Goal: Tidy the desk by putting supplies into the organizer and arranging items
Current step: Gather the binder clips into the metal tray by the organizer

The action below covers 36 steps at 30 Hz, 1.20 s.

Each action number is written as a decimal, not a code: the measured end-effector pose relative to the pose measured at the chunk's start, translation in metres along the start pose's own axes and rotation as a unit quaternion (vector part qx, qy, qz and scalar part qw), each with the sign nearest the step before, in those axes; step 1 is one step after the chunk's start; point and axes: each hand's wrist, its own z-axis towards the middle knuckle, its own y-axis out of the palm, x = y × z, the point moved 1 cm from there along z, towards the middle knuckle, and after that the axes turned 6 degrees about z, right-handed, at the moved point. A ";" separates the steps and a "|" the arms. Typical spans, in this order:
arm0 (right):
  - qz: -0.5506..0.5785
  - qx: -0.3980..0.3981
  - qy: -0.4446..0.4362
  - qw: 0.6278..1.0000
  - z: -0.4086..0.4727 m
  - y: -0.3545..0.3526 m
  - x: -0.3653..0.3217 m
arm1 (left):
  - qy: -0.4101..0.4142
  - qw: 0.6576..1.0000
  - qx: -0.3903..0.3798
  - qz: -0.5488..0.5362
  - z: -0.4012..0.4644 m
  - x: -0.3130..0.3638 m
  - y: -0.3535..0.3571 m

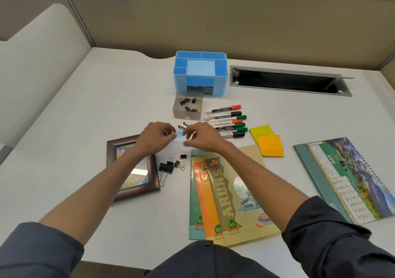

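Note:
A blue desk organizer (221, 68) stands at the back of the desk, its compartments bare. In front of it a clear small tray (178, 115) holds several black binder clips. My left hand (155, 137) and my right hand (203, 137) meet at mid-desk, both pinching a small pale blue item (180, 133) between the fingertips; what it is I cannot tell. Several whiteboard markers (229, 120) lie in a row to the right of my hands. More binder clips (172, 166) lie loose below my hands.
A dark wooden picture frame (111, 149) lies flat at left, partly under my left forearm. Three notebooks (230, 192) fan out at front centre. Yellow and orange sticky notes (269, 143) and a spiral calendar (352, 179) lie at right. An open cable slot (286, 81) sits behind.

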 end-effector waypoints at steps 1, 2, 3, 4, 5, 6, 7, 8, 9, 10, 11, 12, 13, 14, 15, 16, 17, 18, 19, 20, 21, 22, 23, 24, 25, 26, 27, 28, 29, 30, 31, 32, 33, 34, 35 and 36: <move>-0.009 -0.013 -0.001 1.000 -0.003 0.003 -0.001 | 0.000 1.000 -0.013 0.006 -0.004 -0.001 0.001; -0.020 -0.026 -0.002 0.999 -0.005 0.005 -0.002 | -0.001 1.000 -0.028 0.013 -0.009 -0.002 0.002; -0.029 -0.038 -0.005 0.999 -0.008 0.007 -0.004 | 0.001 0.999 -0.043 0.022 -0.013 -0.003 0.003; -0.039 -0.048 -0.008 0.998 -0.011 0.010 -0.005 | 0.002 0.998 -0.054 0.029 -0.017 -0.003 0.003; -0.048 -0.056 -0.012 0.997 -0.014 0.012 -0.007 | 0.005 0.997 -0.062 0.035 -0.021 -0.003 0.004; -0.058 -0.061 -0.015 0.996 -0.017 0.014 -0.008 | 0.010 0.997 -0.068 0.040 -0.025 -0.003 0.005; -0.068 -0.065 -0.018 0.995 -0.019 0.016 -0.009 | 0.015 0.996 -0.073 0.045 -0.030 -0.003 0.005; -0.080 -0.068 -0.023 0.994 -0.021 0.017 -0.010 | 0.018 0.996 -0.076 0.048 -0.034 -0.003 0.006; -0.091 -0.071 -0.027 0.993 -0.022 0.019 -0.010 | 0.021 0.996 -0.077 0.049 -0.038 -0.004 0.006; -0.101 -0.075 -0.030 0.992 -0.024 0.020 -0.010 | 0.020 0.996 -0.078 0.049 -0.041 -0.006 0.005; -0.109 -0.078 -0.032 0.990 -0.025 0.022 -0.010 | 0.019 0.995 -0.080 0.048 -0.044 -0.007 0.005; -0.115 -0.081 -0.033 0.990 -0.025 0.023 -0.010 | 0.018 0.995 -0.084 0.049 -0.046 -0.010 0.005; -0.118 -0.083 -0.034 0.989 -0.026 0.024 -0.010 | 0.019 0.995 -0.088 0.050 -0.048 -0.011 0.006; -0.120 -0.086 -0.035 0.988 -0.026 0.025 -0.010 | 0.020 0.995 -0.090 0.049 -0.050 -0.012 0.006; -0.121 -0.088 -0.036 0.988 -0.026 0.026 -0.010 | 0.019 0.995 -0.091 0.046 -0.051 -0.013 0.006; -0.121 -0.091 -0.036 0.988 -0.026 0.027 -0.010 | 0.017 0.995 -0.091 0.043 -0.052 -0.014 0.007; -0.122 -0.092 -0.036 0.988 -0.026 0.028 -0.010 | 0.015 0.995 -0.093 0.044 -0.053 -0.014 0.007; -0.123 -0.092 -0.035 0.987 -0.026 0.029 -0.009 | 0.015 0.994 -0.096 0.046 -0.053 -0.015 0.008; -0.126 -0.090 -0.033 0.987 -0.026 0.030 -0.009 | 0.018 0.994 -0.100 0.050 -0.054 -0.015 0.008; -0.129 -0.089 -0.032 0.987 -0.026 0.031 -0.008 | 0.022 0.993 -0.104 0.056 -0.055 -0.015 0.008; -0.132 -0.087 -0.030 0.987 -0.026 0.032 -0.007 | 0.028 0.992 -0.109 0.063 -0.056 -0.014 0.008; -0.132 -0.086 -0.029 0.987 -0.025 0.033 -0.006 | 0.034 0.990 -0.114 0.070 -0.057 -0.013 0.008; -0.131 -0.084 -0.028 0.987 -0.025 0.034 -0.005 | 0.039 0.989 -0.119 0.078 -0.057 -0.013 0.008; -0.127 -0.084 -0.026 0.988 -0.025 0.035 -0.005 | 0.042 0.988 -0.122 0.084 -0.058 -0.013 0.009; -0.122 -0.083 -0.024 0.989 -0.025 0.035 -0.005 | 0.045 0.987 -0.123 0.090 -0.058 -0.013 0.009; -0.115 -0.083 -0.021 0.990 -0.025 0.035 -0.005 | 0.047 0.987 -0.120 0.095 -0.058 -0.013 0.010; -0.109 -0.082 -0.020 0.990 -0.025 0.035 -0.005 | 0.049 0.987 -0.116 0.098 -0.058 -0.013 0.011; -0.104 -0.080 -0.019 0.991 -0.025 0.035 -0.005 | 0.049 0.987 -0.113 0.102 -0.058 -0.012 0.012; -0.099 -0.078 -0.019 0.992 -0.025 0.035 -0.005 | 0.048 0.987 -0.110 0.104 -0.058 -0.012 0.013; -0.091 -0.076 -0.018 0.993 -0.025 0.035 -0.004 | 0.046 0.988 -0.109 0.104 -0.058 -0.012 0.013; -0.082 -0.074 -0.016 0.994 -0.026 0.034 -0.004 | 0.043 0.988 -0.109 0.101 -0.058 -0.012 0.013; -0.074 -0.074 -0.014 0.994 -0.026 0.033 -0.004 | 0.040 0.989 -0.110 0.094 -0.057 -0.012 0.012; -0.068 -0.074 -0.012 0.995 -0.026 0.033 -0.004 | 0.036 0.989 -0.113 0.088 -0.057 -0.013 0.012; -0.062 -0.075 -0.009 0.995 -0.026 0.032 -0.004 | 0.033 0.989 -0.117 0.084 -0.056 -0.014 0.011; -0.051 -0.073 -0.006 0.996 -0.025 0.031 -0.004 | 0.031 0.989 -0.121 0.081 -0.055 -0.014 0.010; -0.036 -0.071 -0.002 0.997 -0.025 0.029 -0.003 | 0.031 0.989 -0.124 0.078 -0.054 -0.016 0.010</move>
